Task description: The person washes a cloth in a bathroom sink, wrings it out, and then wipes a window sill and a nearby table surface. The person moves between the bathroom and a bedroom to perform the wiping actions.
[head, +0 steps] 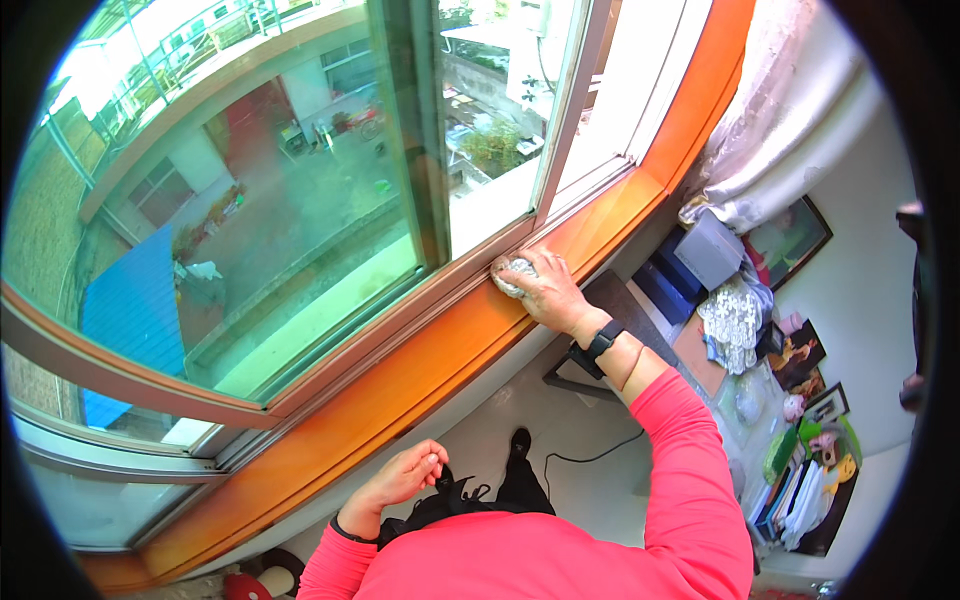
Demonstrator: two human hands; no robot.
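My right hand (551, 289) grips a crumpled grey-and-white wad (514, 276), which looks like a rag. The wad rests on the orange wooden windowsill (420, 349), right against the window's sliding track (465, 294). Behind it stand the sliding window's metal frame (337, 375) and its green-tinted glass pane (300, 225). My left hand (405, 474) hangs in front of my body, below the sill and apart from it. Its fingers are curled in, and nothing shows in them.
At the right, a cluttered table holds a grey-blue box (709, 251), a lace cloth (731, 322), picture frames and books (787, 502). A white curtain (795, 135) hangs at the sill's far end. A black cable (592, 456) lies on the floor (491, 405).
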